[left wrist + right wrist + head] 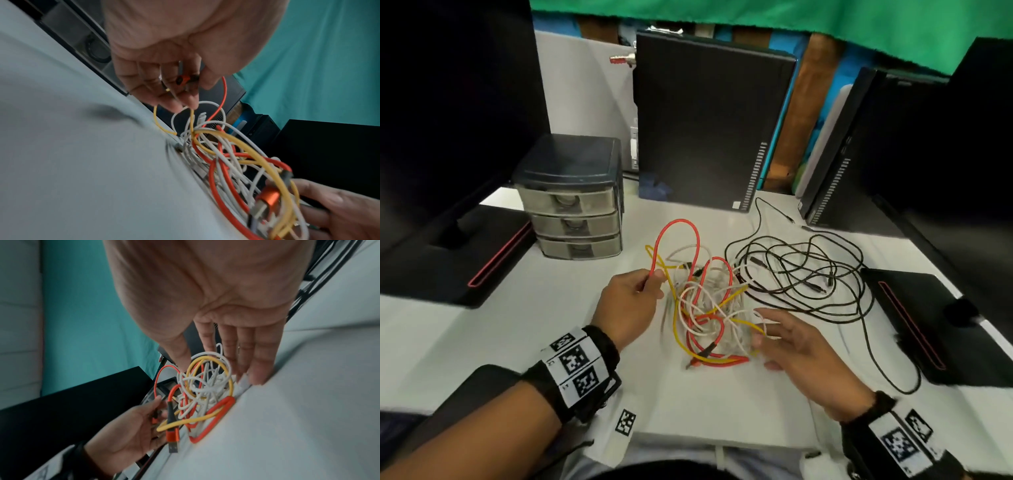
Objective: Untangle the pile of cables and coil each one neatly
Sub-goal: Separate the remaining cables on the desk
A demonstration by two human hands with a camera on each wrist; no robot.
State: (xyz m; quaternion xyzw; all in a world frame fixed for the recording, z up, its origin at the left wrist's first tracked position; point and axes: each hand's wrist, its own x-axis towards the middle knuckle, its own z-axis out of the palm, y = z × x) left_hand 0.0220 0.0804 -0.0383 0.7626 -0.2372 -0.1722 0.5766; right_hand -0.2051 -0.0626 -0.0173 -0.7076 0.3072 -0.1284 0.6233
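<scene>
Head view shows a tangled heap of thin orange, yellow and white cables [705, 305] on the white tabletop [517, 325], a loose black cable bundle [801, 274] just beside it. Left hand [630, 305] pinches an orange cable's end; right hand [794, 349], fingers spread, touches the heap. Dark monitors [448, 120] stand around, green cloth [791, 24] behind.

Dim, soft indoor light; wide-angle bending at edges; motion blur in both wrist views; shadows faint.

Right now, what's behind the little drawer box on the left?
Behind the drawer box stands a white panel, with a black computer case to its right. The box hides the desk directly behind it.
</scene>
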